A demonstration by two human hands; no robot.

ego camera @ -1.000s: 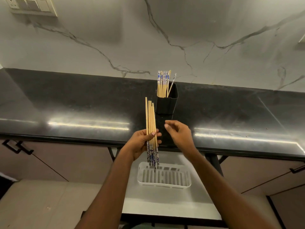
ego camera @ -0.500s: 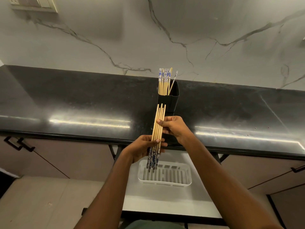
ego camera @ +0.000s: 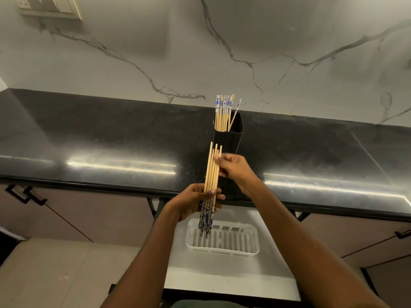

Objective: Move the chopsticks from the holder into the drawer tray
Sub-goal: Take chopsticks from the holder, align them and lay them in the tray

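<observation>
My left hand point(ego camera: 193, 202) grips a bundle of several wooden chopsticks point(ego camera: 211, 172) near their blue-patterned ends, which point down over the white slotted tray point(ego camera: 253, 243) in the open drawer. My right hand point(ego camera: 233, 168) has its fingers on the bundle's upper, plain ends; whether they grip or only touch is unclear. A black rectangular holder point(ego camera: 229, 138) stands on the dark counter just behind the hands. Several more chopsticks point(ego camera: 224, 112) stand in it, patterned ends up.
The black stone counter point(ego camera: 111, 138) runs across the view with a marble wall behind. The open drawer point(ego camera: 222, 278) has a pale floor. Cabinet doors with black handles point(ego camera: 24, 195) flank it. A switch plate point(ego camera: 46, 6) sits at the top left.
The bundle has swung from leaning right back to nearly upright, and my right hand has slid up to its upper ends.
</observation>
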